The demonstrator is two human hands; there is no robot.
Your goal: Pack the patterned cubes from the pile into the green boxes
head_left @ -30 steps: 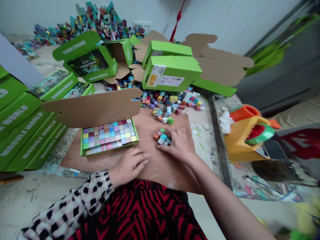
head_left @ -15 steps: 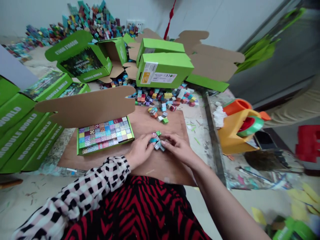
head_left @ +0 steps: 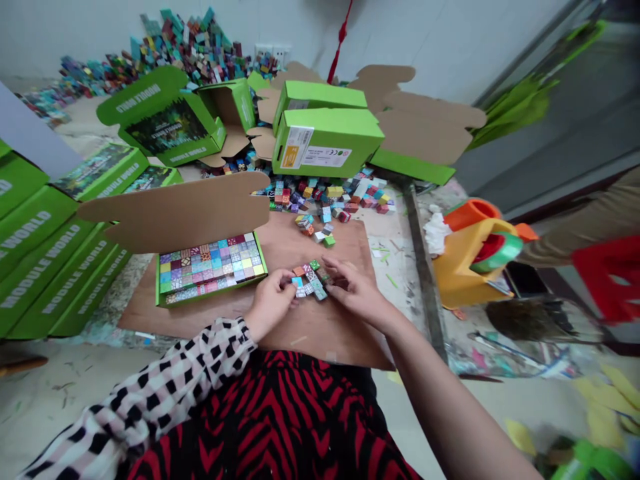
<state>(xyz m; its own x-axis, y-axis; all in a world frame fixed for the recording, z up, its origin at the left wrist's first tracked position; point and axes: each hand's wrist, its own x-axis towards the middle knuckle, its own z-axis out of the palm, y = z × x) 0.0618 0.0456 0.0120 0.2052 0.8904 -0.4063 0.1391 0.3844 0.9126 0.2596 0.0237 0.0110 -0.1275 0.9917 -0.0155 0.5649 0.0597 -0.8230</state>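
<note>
Currently, patterned cubes [head_left: 309,280] are gripped by fingers of left hand [head_left: 270,305] and right hand [head_left: 357,293], wooden board [head_left: 320,340] beneath, green cartons [head_left: 35,267] marked "MODULE WORLD" alongside

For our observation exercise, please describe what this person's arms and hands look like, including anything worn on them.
A pale sleeve with a black check pattern runs down to the wrist of the left hand. The right arm shows no sleeve in view. The left hand and the right hand are both bare, with no gloves.
</note>
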